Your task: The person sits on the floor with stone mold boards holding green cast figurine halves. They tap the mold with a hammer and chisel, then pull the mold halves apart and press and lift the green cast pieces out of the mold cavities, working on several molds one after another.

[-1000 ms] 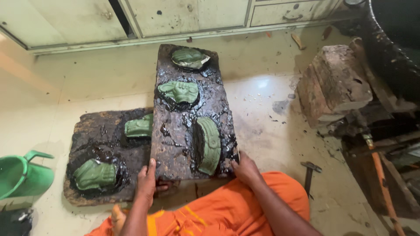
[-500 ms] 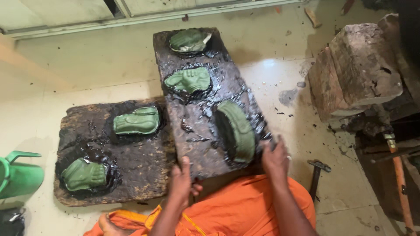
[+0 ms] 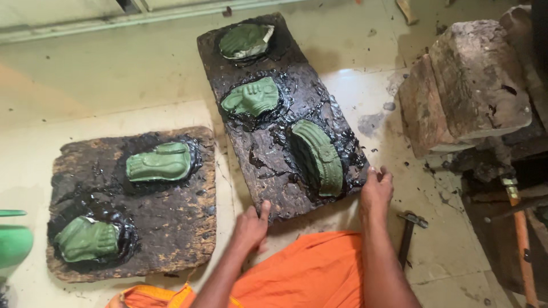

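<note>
A long dark tar-coated board (image 3: 268,142) lies on the floor with three green moulded pieces stuck in black pitch: one at the far end (image 3: 245,40), one in the middle (image 3: 251,97), and a ribbed one near me (image 3: 319,157). My left hand (image 3: 250,228) rests at the board's near left corner, thumb up against its edge. My right hand (image 3: 375,191) holds the near right corner. A second, squarer board (image 3: 85,171) lies to the left with two more green pieces (image 3: 158,162) (image 3: 85,238).
A large worn stone block (image 3: 474,85) stands at the right. A small hammer (image 3: 409,236) lies by my right forearm. An orange-handled tool (image 3: 522,239) lies at the far right. A green can (image 3: 14,242) shows at the left edge. Orange cloth (image 3: 308,274) covers my lap.
The long board has turned, its near end swinging to the right. Both hands stayed at its near corners, and the view moved closer.
</note>
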`<state>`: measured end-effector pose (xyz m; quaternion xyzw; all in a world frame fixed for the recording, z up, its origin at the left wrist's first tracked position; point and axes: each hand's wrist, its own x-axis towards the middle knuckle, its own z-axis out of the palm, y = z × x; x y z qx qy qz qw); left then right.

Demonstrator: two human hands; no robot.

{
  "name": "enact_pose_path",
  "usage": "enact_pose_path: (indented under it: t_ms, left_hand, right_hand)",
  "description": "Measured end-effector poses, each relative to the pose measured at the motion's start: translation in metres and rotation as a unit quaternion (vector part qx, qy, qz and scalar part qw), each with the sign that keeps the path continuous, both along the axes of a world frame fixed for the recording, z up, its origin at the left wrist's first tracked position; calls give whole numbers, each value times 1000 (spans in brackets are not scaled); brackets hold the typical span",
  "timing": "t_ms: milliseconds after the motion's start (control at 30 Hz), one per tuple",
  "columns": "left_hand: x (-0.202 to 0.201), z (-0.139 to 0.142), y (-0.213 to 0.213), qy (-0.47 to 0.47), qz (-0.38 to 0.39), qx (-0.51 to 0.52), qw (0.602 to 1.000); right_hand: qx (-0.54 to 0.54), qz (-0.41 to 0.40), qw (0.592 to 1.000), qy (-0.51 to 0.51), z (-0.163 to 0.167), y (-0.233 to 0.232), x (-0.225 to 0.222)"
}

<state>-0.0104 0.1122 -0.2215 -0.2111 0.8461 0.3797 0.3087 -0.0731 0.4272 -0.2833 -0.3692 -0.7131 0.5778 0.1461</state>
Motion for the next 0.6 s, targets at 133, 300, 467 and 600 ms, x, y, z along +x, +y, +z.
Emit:
enact_pose_path:
  t_ms: [133,300,467,600]
  left_hand:
    - [6,51,-26,61,-141,-115,981]
    - [14,44,-18,156,7,-91,984]
    - [38,-1,16,278,-19,-16,960]
    - [40,2,17,51,27,14,998]
  right_hand:
    - [7,-14,1000,-7,11,-4,4]
    - [-26,-30,992,-117,29,-31,15]
    - [-265,-3,964,-29,29,-32,26]
    - [-312,-56,948,-37,29,-23,25]
